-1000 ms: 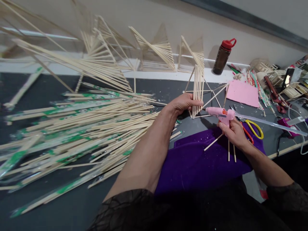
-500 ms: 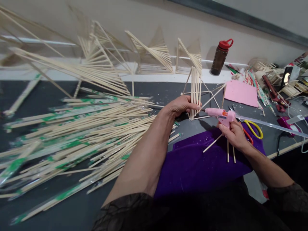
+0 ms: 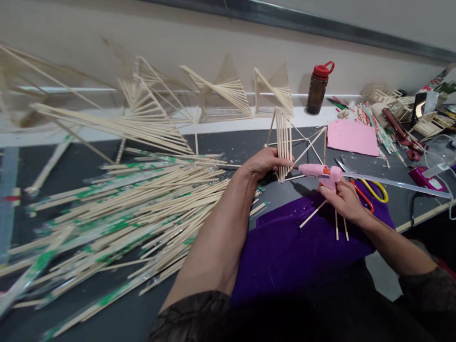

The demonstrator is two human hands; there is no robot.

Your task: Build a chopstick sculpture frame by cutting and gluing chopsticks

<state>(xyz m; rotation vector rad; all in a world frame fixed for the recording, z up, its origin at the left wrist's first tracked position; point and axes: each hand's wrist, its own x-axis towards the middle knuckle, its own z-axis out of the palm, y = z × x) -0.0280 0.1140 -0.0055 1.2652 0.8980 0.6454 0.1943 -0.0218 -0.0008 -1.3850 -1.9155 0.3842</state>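
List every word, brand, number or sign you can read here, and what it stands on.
No text can be read.
Green-printed wrappers: printing too blurred to read.
Pink glue gun: any marking on its side is too small to read.
Bottle: pale marks, too small to tell whether they are text.

The chopsticks look like pale, matt wood, some in glossy clear plastic wrappers with green print. The glue gun is smooth pink plastic, its glue stick translucent and shiny. The purple cloth looks soft and matt; the bottle is translucent brown plastic.
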